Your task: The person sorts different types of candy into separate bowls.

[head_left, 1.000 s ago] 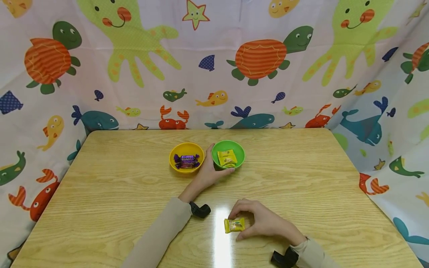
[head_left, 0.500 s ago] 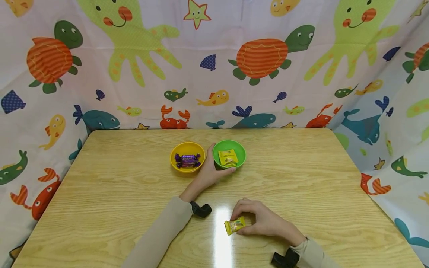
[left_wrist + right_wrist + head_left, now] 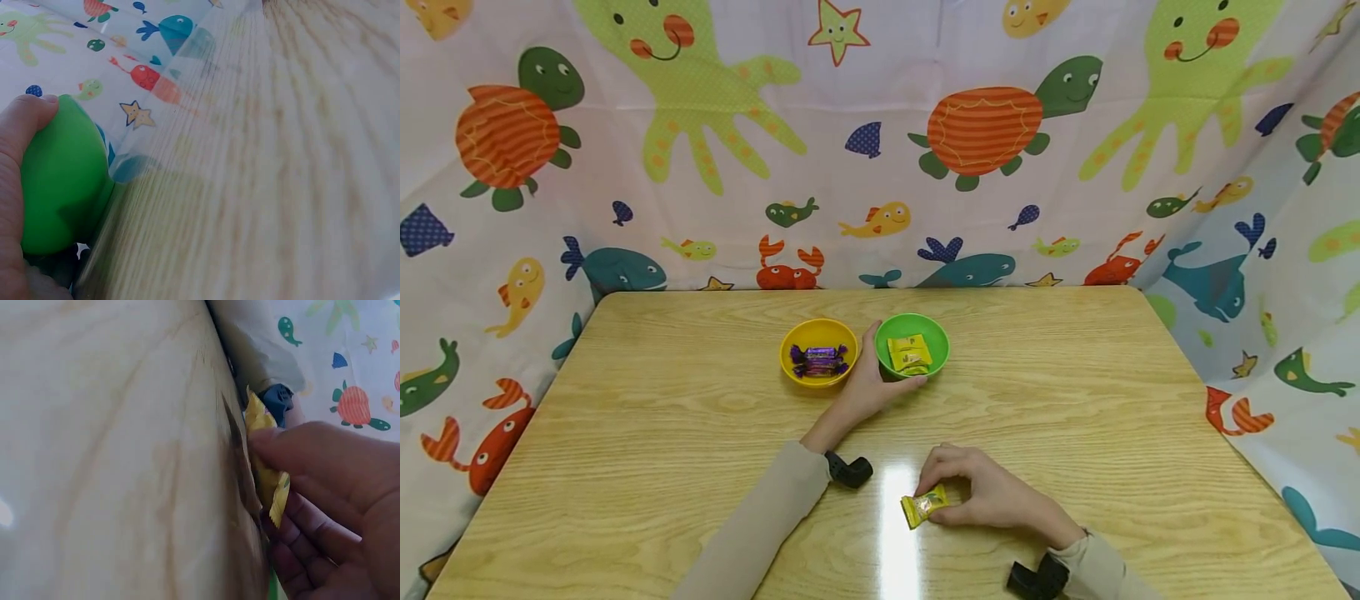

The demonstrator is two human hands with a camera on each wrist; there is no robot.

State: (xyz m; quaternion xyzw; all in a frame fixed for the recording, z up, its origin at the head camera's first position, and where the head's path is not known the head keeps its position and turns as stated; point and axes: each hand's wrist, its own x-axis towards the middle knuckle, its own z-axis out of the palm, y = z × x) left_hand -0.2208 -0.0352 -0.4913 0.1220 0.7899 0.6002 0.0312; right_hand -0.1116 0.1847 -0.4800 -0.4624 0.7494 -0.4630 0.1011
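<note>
Near the table's front my right hand (image 3: 988, 490) pinches a small yellow wrapped candy (image 3: 923, 505) between thumb and fingers. In the right wrist view the yellow wrapper (image 3: 262, 450) is tilted, just over the wood. My left hand (image 3: 871, 379) reaches forward and holds a green bowl (image 3: 942, 333) at its left and near sides. The left wrist view has the thumb on the bowl's upper edge (image 3: 65, 175). Yellow candies (image 3: 910, 352) lie inside that bowl. Left of the hand stands a yellow bowl (image 3: 790, 333) with purple wrapped candies (image 3: 820, 362).
A light wooden table (image 3: 662, 400) lies under both hands. A cloth curtain (image 3: 850, 92) printed with sea animals hangs behind it and along both sides. Black wrist cameras (image 3: 850, 471) sit on both cuffs.
The right thumb has closed onto the yellow candy, which has turned from level to tilted. The left hand and both bowls stay where they were.
</note>
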